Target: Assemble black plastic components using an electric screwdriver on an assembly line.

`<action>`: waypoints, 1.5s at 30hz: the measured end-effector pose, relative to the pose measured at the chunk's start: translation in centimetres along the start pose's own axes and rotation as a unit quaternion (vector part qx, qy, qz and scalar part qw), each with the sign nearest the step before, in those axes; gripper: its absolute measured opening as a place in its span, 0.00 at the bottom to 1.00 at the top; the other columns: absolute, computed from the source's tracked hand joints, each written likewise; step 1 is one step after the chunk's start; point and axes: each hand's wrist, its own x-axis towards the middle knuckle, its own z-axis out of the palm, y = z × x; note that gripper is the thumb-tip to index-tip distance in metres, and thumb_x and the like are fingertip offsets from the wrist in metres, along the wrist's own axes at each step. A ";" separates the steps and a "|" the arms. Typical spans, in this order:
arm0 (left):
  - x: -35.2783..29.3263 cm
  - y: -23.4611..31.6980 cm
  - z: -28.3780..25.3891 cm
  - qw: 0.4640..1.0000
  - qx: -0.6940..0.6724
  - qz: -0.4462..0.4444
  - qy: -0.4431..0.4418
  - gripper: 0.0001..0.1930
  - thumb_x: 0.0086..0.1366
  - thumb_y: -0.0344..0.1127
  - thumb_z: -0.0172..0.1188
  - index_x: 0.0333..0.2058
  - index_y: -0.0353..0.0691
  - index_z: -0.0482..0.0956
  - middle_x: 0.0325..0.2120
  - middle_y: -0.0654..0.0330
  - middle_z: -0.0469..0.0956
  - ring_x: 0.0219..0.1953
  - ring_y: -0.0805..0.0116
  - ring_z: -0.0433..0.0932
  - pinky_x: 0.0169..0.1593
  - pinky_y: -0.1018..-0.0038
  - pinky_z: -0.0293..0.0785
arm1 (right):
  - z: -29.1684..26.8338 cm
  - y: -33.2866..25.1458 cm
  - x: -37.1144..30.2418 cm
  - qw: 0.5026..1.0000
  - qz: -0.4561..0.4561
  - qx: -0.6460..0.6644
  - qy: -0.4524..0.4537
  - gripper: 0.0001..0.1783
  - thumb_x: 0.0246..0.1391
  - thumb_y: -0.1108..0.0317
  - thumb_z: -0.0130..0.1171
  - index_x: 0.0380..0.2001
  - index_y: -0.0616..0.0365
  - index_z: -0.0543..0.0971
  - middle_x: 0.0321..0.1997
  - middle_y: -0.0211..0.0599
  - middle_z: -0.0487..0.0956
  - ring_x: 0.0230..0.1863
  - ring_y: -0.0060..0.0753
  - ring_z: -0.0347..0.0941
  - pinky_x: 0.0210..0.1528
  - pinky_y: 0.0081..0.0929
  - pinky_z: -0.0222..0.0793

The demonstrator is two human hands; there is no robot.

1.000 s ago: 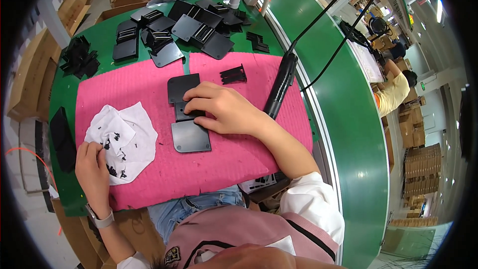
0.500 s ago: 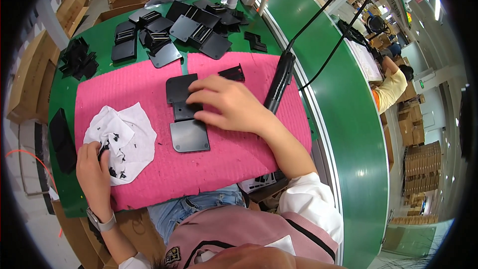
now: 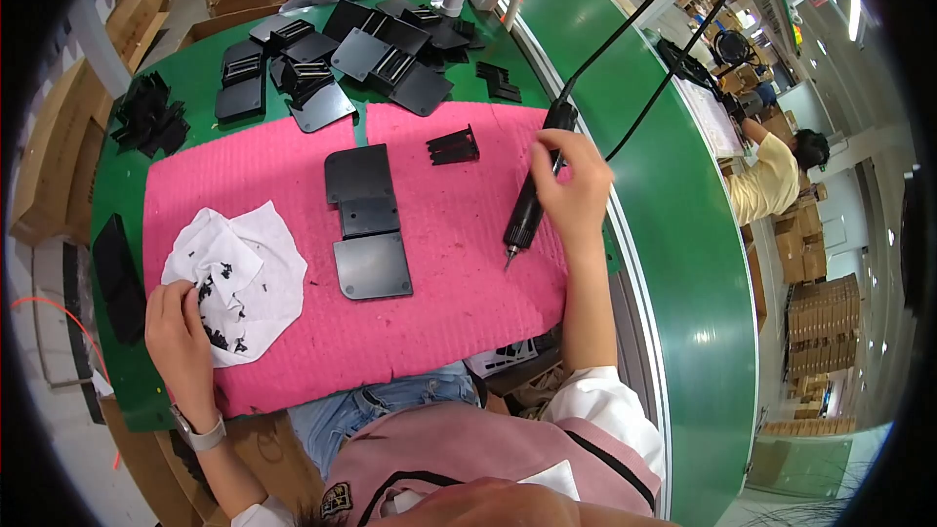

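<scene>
Pink mat [image 3: 439,317]: lay on the green counter [image 3: 683,263]. Black powered screwdriver [image 3: 524,218]: slanted over the mat's right side, right hand [image 3: 576,185] with fingers curled closed around its body. Black stepped plate [image 3: 369,217]: lay mid-mat. White cloth [image 3: 280,259], bearing small dark pieces [image 3: 217,337]: lay on the mat's left; left hand [image 3: 181,327] touched it, fingers bent nearly together, any grip indiscernible.

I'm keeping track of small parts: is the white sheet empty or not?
Not empty: small black pieces lie scattered on the white sheet, with the left hand at its edge.
</scene>
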 end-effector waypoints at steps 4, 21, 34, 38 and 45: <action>0.1 0.0 0.4 1.000 -0.012 0.012 0.023 0.03 0.58 0.23 0.54 0.32 0.31 0.72 0.27 0.51 0.70 0.31 0.52 0.71 0.35 0.66 0.67 | -0.7 2.1 -0.1 0.968 0.001 -0.244 0.059 0.13 0.44 0.65 0.62 0.33 0.58 0.78 0.31 0.36 0.78 0.33 0.39 0.75 0.32 0.33 0.71; 1.1 1.2 -0.1 0.999 -0.007 0.032 0.005 0.03 0.60 0.23 0.51 0.31 0.30 0.67 0.28 0.49 0.68 0.33 0.50 0.69 0.37 0.63 0.65 | 2.2 1.3 1.3 0.951 0.259 -0.031 -0.167 0.44 0.34 0.48 0.68 0.52 0.68 0.69 0.38 0.53 0.78 0.39 0.42 0.77 0.44 0.28 0.69; 1.4 1.3 -0.1 0.840 -0.508 -0.186 -0.038 0.03 0.65 0.27 0.47 0.31 0.35 0.68 0.26 0.61 0.68 0.26 0.73 0.67 0.31 0.77 0.62 | 1.4 1.0 0.7 0.712 0.443 0.506 -0.199 0.22 0.45 0.69 0.55 0.46 0.63 0.68 0.27 0.43 0.76 0.28 0.38 0.75 0.33 0.33 0.73; 2.3 2.4 0.5 0.622 -0.728 -0.255 -0.130 0.08 0.66 0.33 0.47 0.29 0.36 0.67 0.24 0.63 0.66 0.24 0.76 0.61 0.30 0.79 0.59 | 0.0 -3.5 1.6 0.693 0.365 0.605 -0.141 0.22 0.47 0.70 0.55 0.46 0.66 0.66 0.22 0.41 0.72 0.17 0.33 0.68 0.23 0.28 0.67; 3.1 7.3 1.2 0.605 -0.685 -0.227 -0.337 0.08 0.66 0.32 0.48 0.30 0.34 0.71 0.25 0.62 0.71 0.24 0.77 0.67 0.29 0.81 0.65 | -1.4 -8.7 1.7 0.622 0.014 0.770 -0.140 0.27 0.52 0.53 0.61 0.49 0.52 0.62 0.16 0.22 0.69 0.11 0.20 0.65 0.20 0.22 0.66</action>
